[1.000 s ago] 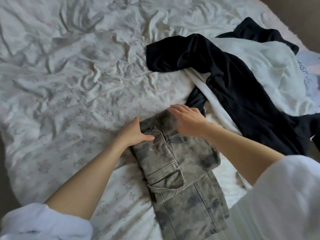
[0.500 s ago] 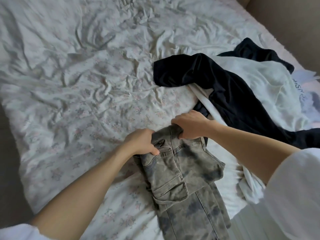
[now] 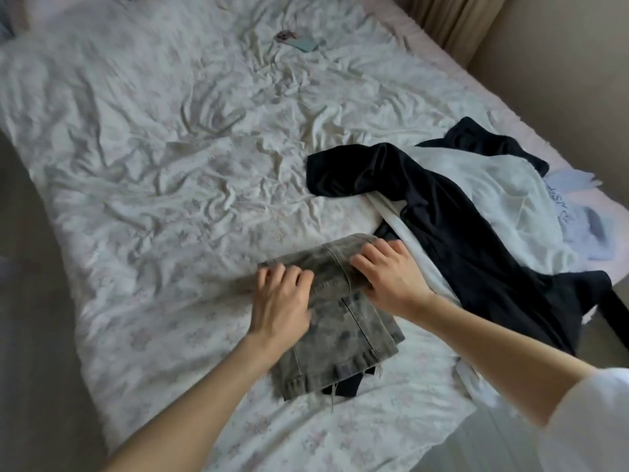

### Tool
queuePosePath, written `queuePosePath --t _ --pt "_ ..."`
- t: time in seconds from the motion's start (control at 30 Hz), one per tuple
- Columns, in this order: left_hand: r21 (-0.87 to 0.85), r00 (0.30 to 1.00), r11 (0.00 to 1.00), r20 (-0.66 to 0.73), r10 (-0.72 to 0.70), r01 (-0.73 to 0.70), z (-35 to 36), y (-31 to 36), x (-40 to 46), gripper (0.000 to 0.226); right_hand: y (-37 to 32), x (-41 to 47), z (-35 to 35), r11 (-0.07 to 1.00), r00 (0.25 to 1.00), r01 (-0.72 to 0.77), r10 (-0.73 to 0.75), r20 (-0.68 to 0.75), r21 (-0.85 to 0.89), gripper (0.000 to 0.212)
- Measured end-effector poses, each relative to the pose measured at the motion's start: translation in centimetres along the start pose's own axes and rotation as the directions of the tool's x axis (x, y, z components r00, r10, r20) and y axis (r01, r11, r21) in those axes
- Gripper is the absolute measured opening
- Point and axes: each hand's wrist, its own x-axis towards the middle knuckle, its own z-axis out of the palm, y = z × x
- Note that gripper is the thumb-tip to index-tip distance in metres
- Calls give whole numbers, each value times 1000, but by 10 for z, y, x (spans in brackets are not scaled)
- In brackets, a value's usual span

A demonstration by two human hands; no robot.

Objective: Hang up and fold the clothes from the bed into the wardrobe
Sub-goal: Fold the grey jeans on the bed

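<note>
Grey washed jeans [image 3: 343, 338] lie folded into a compact rectangle on the bed [image 3: 170, 165], near its front edge. My left hand [image 3: 280, 303] presses flat on the fold's left side, fingers spread. On the right side of the fold, at its top, my right hand [image 3: 388, 275] rests with fingers apart. Right of the jeans, touching them, lies a pile: a black garment [image 3: 452, 216] draped over a white garment [image 3: 503, 195]. A pale blue garment [image 3: 592, 229] shows at the pile's far right.
The crumpled floral sheet covers the whole bed. A small flat object [image 3: 299, 40] lies far up the bed. A beige wall [image 3: 561, 80] and curtain [image 3: 452, 18] run along the right side. Floor shows at the left edge.
Both hands gripped the jeans' waistband and folded it over toward me. The jeans now lie as a short folded stack, and both hands rest flat on top.
</note>
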Motion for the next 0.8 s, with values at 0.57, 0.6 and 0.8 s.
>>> queuePosePath --t 0.57,0.6,0.8 --pt "-25 887 996 457 -65 86 120 8 -25 66 -71 -98 114 836 833 -505 407 375 214 59" --pt "21 860 996 504 -82 83 133 2 -19 67 -68 -95 127 821 805 -531 412 427 208 59" --pt "66 752 971 622 -218 228 158 -24 22 94 -74 -108 153 535 579 -812 690 435 233 72"
